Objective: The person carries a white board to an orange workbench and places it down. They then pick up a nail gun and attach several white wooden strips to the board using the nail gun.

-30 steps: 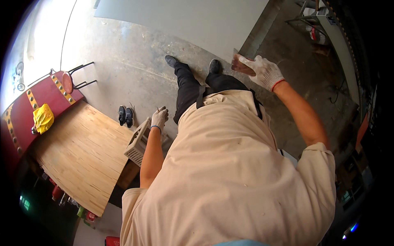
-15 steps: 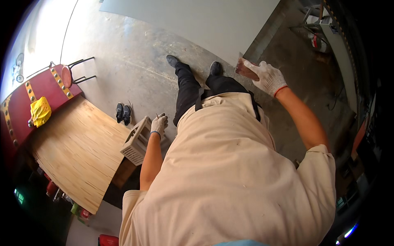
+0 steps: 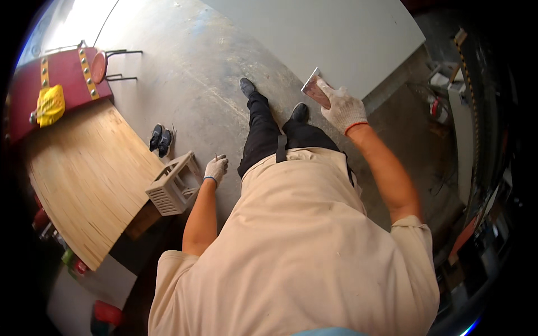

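Observation:
My right hand (image 3: 343, 109), in a white knit glove with a red cuff, is closed on a wide-bladed scraper (image 3: 317, 92). Its face is reddish-brown, and a thin bright edge points away from me. The blade overlaps the border of a large flat grey panel (image 3: 330, 36) in the picture; whether they touch I cannot tell. My left hand (image 3: 216, 169), gloved with a blue cuff, hangs low by my left side. Its fingers are curled, and a thin tip sticks out at the top, too small to name.
Beside my left hand stands a beige plastic stool (image 3: 175, 183). Further left are a wooden board (image 3: 92, 173), black shoes (image 3: 161, 140) on the concrete floor (image 3: 185, 84), and a dark red drum-like object (image 3: 64, 73) with a yellow bag (image 3: 51, 105). Machinery (image 3: 457, 117) stands at the right.
My view has turned, so the panel's right corner now shows. My right hand has swung a little leftward with the scraper, whose blade is angled differently. The left hand stays low.

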Demonstrator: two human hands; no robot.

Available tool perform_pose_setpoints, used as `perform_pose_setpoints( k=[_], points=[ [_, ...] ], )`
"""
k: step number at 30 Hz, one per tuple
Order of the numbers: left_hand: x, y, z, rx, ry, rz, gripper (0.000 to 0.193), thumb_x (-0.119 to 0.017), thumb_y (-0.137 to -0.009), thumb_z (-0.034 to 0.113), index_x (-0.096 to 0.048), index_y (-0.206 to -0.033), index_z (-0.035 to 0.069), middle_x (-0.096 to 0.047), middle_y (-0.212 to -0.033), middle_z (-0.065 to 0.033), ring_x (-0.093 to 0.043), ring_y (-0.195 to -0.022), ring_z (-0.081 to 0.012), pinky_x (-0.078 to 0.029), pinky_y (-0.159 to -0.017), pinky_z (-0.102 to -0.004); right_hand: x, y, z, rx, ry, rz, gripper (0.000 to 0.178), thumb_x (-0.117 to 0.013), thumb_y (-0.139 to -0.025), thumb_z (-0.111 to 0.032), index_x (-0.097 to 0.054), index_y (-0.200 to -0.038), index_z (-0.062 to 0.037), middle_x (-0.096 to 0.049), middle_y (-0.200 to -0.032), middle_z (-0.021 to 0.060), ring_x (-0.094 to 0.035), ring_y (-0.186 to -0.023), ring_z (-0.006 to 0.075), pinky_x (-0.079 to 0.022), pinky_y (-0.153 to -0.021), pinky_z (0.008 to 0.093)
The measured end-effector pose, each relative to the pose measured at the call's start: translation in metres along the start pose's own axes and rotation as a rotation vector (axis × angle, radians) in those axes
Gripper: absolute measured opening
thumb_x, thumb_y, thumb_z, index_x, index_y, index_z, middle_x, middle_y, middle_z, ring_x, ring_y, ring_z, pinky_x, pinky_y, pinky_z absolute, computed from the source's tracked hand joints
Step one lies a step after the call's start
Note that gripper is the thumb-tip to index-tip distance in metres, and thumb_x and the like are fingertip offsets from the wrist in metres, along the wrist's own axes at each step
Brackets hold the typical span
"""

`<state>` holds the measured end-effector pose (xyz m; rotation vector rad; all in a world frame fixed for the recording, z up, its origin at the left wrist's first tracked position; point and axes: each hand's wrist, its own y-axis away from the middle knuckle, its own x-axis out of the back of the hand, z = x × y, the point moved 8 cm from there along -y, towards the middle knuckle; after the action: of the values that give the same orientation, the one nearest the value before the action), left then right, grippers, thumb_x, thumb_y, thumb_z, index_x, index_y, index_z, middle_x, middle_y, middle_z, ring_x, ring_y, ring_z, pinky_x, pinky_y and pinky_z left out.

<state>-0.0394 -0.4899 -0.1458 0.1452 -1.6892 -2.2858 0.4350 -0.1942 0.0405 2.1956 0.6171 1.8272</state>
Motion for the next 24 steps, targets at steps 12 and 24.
perform_pose_setpoints(
  k=[12, 24],
  points=[
    [0.013, -0.021, -0.042, 0.043, 0.024, -0.013, 0.023, -0.068, -0.1, 0.009, -0.069, -0.123, 0.012, -0.055, -0.079, 0.0066, -0.052, -0.064, -0.0084, -0.039, -0.055, -0.0268, 0.017, -0.053, -0.047, 0.044, 0.029, -0.025, 0.08, -0.077, -0.093, -0.034, -0.046, -0.166, -0.0386, -0.073, -0.117, 0.0254, -0.076, -0.108, 0.0465, -0.062, -0.095, 0.0594],
    [0.001, -0.02, -0.07, 0.082, 0.324, -0.083, 0.011, -0.063, -0.099, 0.007, -0.062, -0.098, 0.017, -0.047, -0.069, 0.0091, -0.045, -0.055, -0.0083, -0.033, -0.049, -0.0288, 0.032, -0.085, -0.073, 0.024, 0.129, -0.091, 0.078, -0.079, -0.092, -0.035, -0.051, -0.165, -0.0348, -0.075, -0.116, 0.0238, -0.076, -0.109, 0.0445, -0.062, -0.098, 0.0574]
  ],
)
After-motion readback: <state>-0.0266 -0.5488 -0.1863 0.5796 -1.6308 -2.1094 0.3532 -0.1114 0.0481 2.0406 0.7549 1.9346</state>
